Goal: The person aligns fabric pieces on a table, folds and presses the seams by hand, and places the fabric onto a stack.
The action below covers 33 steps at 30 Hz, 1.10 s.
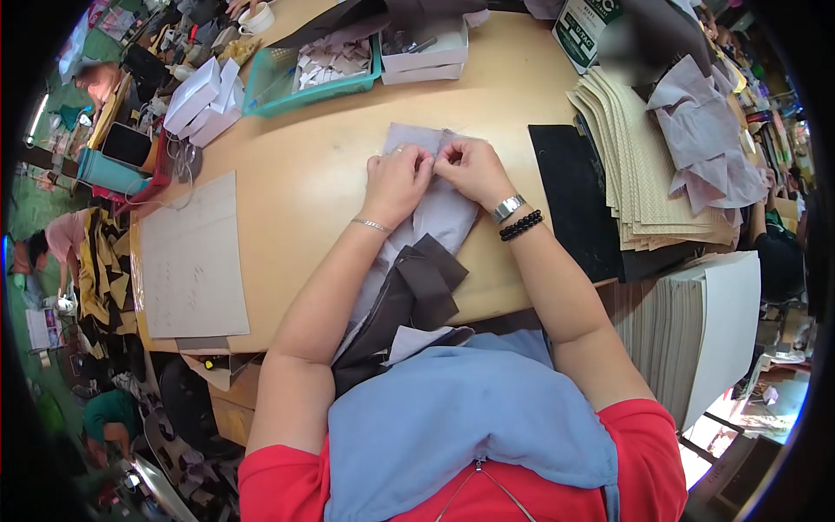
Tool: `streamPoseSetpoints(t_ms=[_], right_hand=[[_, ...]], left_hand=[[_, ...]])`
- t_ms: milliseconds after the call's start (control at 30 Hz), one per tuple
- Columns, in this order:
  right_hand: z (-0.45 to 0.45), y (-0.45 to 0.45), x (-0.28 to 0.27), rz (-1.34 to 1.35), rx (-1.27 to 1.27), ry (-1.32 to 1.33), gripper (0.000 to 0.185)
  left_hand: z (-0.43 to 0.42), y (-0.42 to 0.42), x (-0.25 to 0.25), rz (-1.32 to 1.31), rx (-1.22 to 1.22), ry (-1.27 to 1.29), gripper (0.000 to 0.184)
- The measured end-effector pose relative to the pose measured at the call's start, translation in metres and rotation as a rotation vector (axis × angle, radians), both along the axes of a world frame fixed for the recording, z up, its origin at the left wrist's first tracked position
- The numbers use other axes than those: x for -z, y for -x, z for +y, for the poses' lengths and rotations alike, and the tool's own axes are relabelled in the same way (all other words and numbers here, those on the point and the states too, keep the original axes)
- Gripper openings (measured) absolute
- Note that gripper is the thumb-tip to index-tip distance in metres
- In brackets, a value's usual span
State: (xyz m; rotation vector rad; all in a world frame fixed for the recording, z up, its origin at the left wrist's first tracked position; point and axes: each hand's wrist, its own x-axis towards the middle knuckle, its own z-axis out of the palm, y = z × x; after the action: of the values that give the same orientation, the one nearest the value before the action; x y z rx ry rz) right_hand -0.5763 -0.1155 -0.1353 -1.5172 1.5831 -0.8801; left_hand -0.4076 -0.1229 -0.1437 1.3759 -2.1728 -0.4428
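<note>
A light grey-mauve cloth lies on the table, running from beyond my hands down toward my lap. My left hand pinches its upper part, fingers curled together. Close beside it, my right hand pinches the same cloth, thumb and forefinger pressed together, with a watch on that wrist. The fingertips of both hands nearly meet. Dark brown cloth pieces lie over the lower part of the light cloth, near my blue apron.
A teal basket of small pale pieces and a white box stand at the back. Paper lies left. At right are a black board, cream sheets and crumpled cloth. Other people are around the edges.
</note>
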Motion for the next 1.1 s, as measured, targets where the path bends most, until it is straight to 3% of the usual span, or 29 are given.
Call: streamPoseSetpoints(t_ms=[200, 300, 500, 600, 700, 800, 900, 1100], right_hand=[[0.003, 0.002, 0.016, -0.280, -0.007, 0.045, 0.017], [0.001, 0.004, 0.020, -0.348, -0.017, 0.030, 0.018], [0.005, 0.003, 0.006, -0.122, -0.059, 0.060, 0.018], [0.005, 0.000, 0.004, -0.045, -0.050, 0.059, 0.018], [0.002, 0.001, 0.015, -0.090, -0.026, 0.112, 0.016], [-0.006, 0.008, 0.026, -0.438, -0.068, 0.012, 0.016], [-0.002, 0.008, 0.021, -0.571, -0.031, -0.022, 0.017], [-0.002, 0.009, 0.009, -0.369, -0.043, -0.049, 0.016]], left_hand=[[-0.004, 0.007, 0.000, 0.114, -0.081, -0.167, 0.023], [-0.002, 0.002, -0.019, 0.302, -0.026, -0.269, 0.025], [-0.009, -0.006, -0.026, -0.002, 0.063, -0.106, 0.024], [-0.014, -0.005, -0.016, -0.183, 0.120, 0.150, 0.020], [-0.008, 0.001, -0.012, -0.103, 0.079, 0.168, 0.019], [-0.001, 0.011, -0.006, 0.225, -0.038, -0.074, 0.018], [0.003, 0.011, -0.011, 0.314, -0.096, -0.289, 0.019], [0.002, 0.003, -0.003, 0.207, -0.002, 0.052, 0.017]])
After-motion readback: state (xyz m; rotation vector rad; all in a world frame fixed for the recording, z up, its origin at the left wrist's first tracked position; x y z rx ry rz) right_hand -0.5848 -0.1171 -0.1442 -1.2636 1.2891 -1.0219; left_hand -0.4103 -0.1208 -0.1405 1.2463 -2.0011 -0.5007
